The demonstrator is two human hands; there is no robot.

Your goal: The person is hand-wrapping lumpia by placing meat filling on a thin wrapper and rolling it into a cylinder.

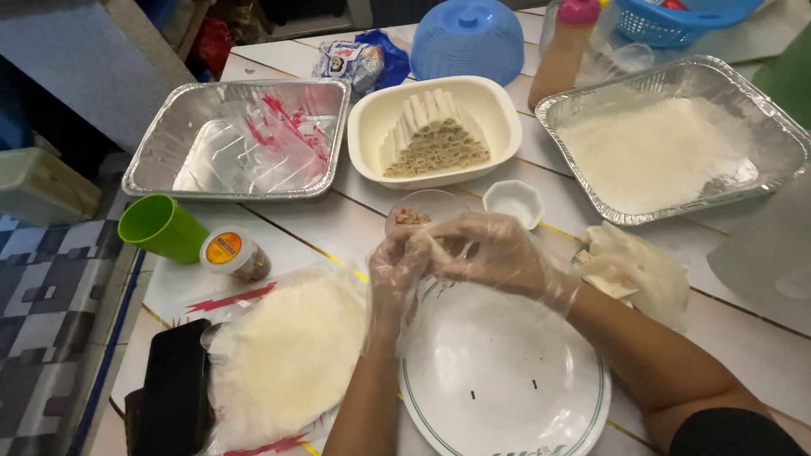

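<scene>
Head view: a small pale rolled wrapper (pixel 435 247) is pinched between both gloved hands above the far rim of a white round plate with a green edge line (pixel 583 405). Its long axis is seen running roughly left to right, the ends hidden by fingers.

The left hand (pixel 395 274) is closed on the roll's left end, wrist rising from below. The right hand (pixel 494 253) is curled over the right end, forearm entering from the lower right.

A stack of round pale wrappers on clear plastic (pixel 287 355) lies left of the plate. A small glass bowl of brown filling (pixel 414 215) and a small white dish (pixel 515 201) stand just beyond the hands. Farther back on the bench, finished rolls are stacked in a cream rectangular dish (pixel 498 110), flanked by two foil trays (pixel 144 152).
</scene>
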